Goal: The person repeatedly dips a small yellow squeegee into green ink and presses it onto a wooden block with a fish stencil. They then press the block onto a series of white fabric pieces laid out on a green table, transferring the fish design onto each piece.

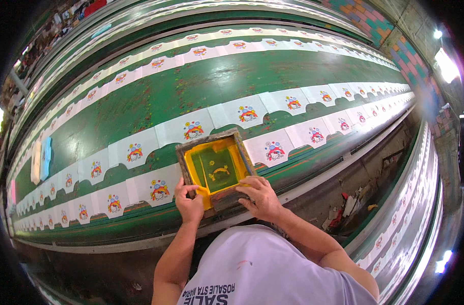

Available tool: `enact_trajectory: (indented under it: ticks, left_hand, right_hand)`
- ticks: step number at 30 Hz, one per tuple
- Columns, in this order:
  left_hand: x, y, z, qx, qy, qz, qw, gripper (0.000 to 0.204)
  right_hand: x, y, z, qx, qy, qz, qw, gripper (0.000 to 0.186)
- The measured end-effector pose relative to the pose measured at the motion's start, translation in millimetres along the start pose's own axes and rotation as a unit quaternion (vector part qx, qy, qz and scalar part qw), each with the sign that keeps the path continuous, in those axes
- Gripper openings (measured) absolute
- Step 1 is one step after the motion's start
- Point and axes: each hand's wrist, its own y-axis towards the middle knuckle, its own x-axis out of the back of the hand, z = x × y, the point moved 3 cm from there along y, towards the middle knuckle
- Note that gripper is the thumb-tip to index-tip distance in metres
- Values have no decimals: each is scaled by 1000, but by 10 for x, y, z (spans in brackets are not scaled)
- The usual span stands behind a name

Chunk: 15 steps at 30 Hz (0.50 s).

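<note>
A wooden screen-printing frame [180, 152] lies tilted over the near row of printed cloth pieces. Its mesh is dark green inside a broad smear of yellow ink, with a small arched motif in the middle. My left hand [190, 204] is closed at the frame's near left corner, thumb and fingers around a yellow-coated flat piece [205, 197] that may be a squeegee. My right hand [261, 197] grips the near right edge of the frame with bent fingers. White cloth pieces [158, 185] with a colourful rainbow character print [160, 190] lie beside the frame; the cloth beneath it is hidden.
The long green printing table [206, 76] carries several rows of printed cloths. A blue block [46, 156] and a cream block [36, 161] sit at the left. A metal rail [338, 179] runs along the near edge. Another table [399, 244] with cloths stands at right.
</note>
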Motion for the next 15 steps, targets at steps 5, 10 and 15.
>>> enact_trajectory:
  ticks: [5, 10, 15]
  left_hand:
    - [-118, -74, -268, 2, -56, -18, 998, 18]
    - [-784, -203, -549, -28, -49, -17, 998, 18]
    - [-1549, -317, -766, -38, -26, -8, 999, 20]
  right_hand:
    - [197, -316, -503, -178, 114, -100, 972, 39]
    - [508, -604, -1073, -194, 185, -133, 954, 39]
    - [997, -863, -1660, -170, 154, -148, 962, 42]
